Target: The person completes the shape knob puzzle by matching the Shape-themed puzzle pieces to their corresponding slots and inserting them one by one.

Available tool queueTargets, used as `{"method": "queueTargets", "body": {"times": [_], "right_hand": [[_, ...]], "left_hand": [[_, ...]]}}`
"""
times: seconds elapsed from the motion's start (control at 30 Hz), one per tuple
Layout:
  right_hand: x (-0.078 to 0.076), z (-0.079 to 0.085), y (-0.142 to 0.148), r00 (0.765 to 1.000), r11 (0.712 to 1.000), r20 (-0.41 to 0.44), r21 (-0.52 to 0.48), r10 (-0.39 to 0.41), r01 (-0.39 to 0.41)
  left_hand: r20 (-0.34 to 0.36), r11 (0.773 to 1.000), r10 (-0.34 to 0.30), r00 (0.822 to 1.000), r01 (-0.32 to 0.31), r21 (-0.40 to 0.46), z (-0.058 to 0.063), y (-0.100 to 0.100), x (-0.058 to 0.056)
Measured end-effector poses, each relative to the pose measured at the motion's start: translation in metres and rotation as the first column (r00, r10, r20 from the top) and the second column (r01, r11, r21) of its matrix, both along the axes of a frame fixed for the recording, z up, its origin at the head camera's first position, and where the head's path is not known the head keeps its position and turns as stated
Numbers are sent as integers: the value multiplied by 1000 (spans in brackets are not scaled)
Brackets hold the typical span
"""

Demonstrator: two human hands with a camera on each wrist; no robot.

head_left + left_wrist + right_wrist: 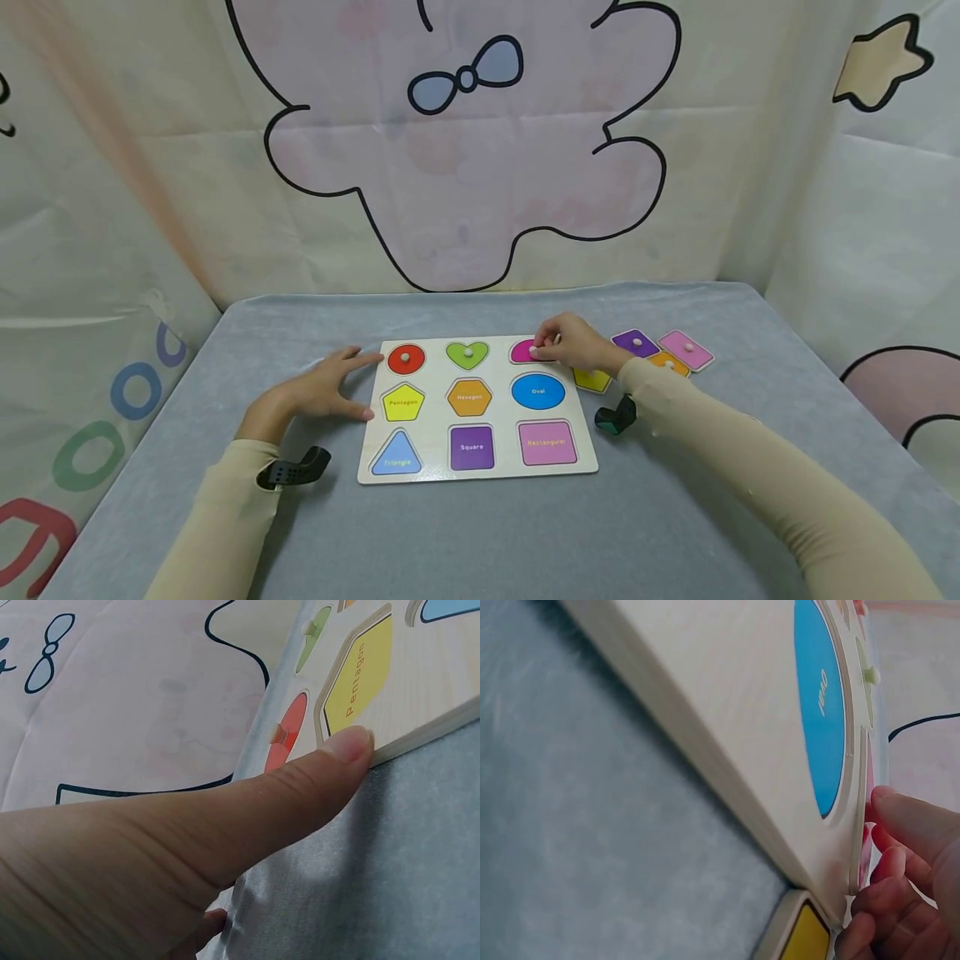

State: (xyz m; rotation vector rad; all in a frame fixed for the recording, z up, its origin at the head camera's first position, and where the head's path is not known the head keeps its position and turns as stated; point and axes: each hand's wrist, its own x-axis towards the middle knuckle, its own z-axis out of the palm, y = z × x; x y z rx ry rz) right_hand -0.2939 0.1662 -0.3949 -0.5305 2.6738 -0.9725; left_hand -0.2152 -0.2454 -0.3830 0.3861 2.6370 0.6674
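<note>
A white puzzle board (435,421) with shaped, labelled recesses lies on the cloth. My left hand (324,387) touches its left edge, thumb and fingers spread; in the left wrist view the thumb (300,784) lies against the rim by the pentagon recess (364,667). At the top right corner my right hand (579,343) pinches the knob of a magenta puzzle piece (519,352), which lies at its recess. Its full outline is hidden by the fingers. A red circle piece (397,360) and a green heart piece (459,358) sit in the top row.
Loose knobbed pieces lie right of the board: a purple one (628,339), a pink rectangle (693,353), an orange one (671,363) and a yellow one (592,381) against the board's edge. Grey-blue cloth (480,542) covers the table; printed curtains hang behind it.
</note>
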Motion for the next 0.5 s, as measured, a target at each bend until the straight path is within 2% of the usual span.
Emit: {"method": "queueTargets", "body": {"times": [0.2, 0.5], "right_hand": [[0, 2, 3, 1000, 1000, -16, -4, 19, -19], [11, 12, 34, 998, 999, -36, -4, 45, -45]], "left_hand": [[3, 1000, 2, 1000, -2, 2, -3, -4, -2], [-6, 1000, -1, 1000, 1, -1, -4, -2, -1]]}}
